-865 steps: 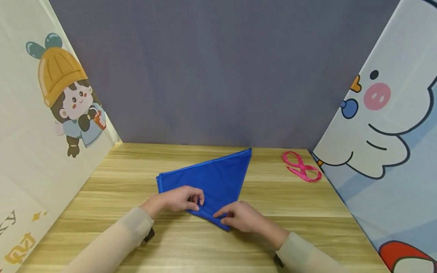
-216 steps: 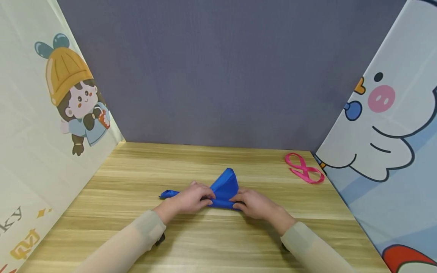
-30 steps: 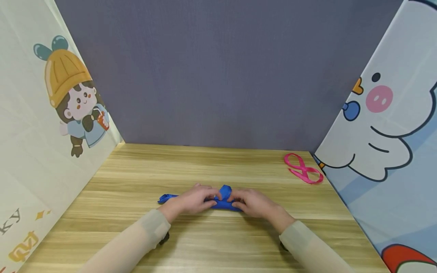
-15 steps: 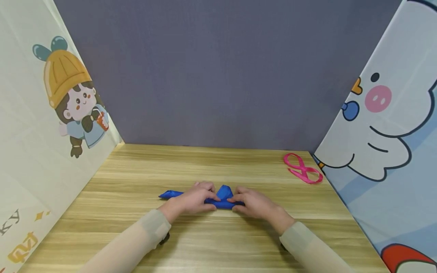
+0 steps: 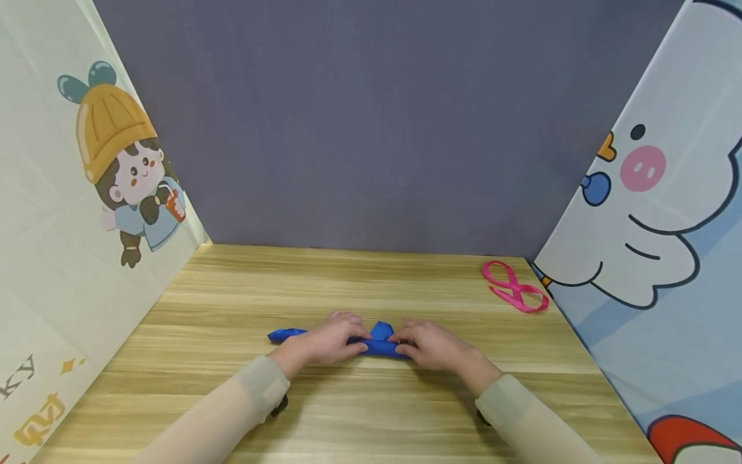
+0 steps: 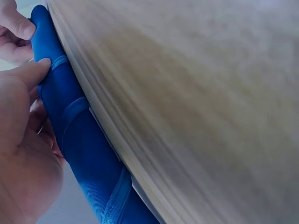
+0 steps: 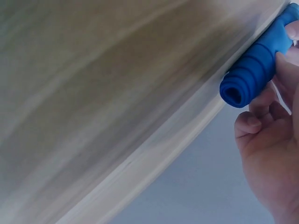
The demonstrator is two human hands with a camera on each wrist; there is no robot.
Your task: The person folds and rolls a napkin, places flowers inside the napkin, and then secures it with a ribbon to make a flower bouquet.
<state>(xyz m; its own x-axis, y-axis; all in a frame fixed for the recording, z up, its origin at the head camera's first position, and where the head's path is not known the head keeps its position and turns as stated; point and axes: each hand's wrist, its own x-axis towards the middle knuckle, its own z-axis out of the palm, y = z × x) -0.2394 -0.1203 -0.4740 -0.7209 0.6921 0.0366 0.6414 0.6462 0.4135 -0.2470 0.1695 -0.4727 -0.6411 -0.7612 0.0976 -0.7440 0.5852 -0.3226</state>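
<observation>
One rolled blue cloth (image 5: 380,348), spiral-ended, small flap (image 5: 381,330) unrolled, left fingers (image 5: 357,330) and right fingers (image 5: 405,334) pinching it

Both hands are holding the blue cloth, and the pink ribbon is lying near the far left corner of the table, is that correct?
Wrong corner: the head view shows the pink ribbon lying near the far right corner of the table, not the far left. Both hands are holding the blue cloth.
</observation>
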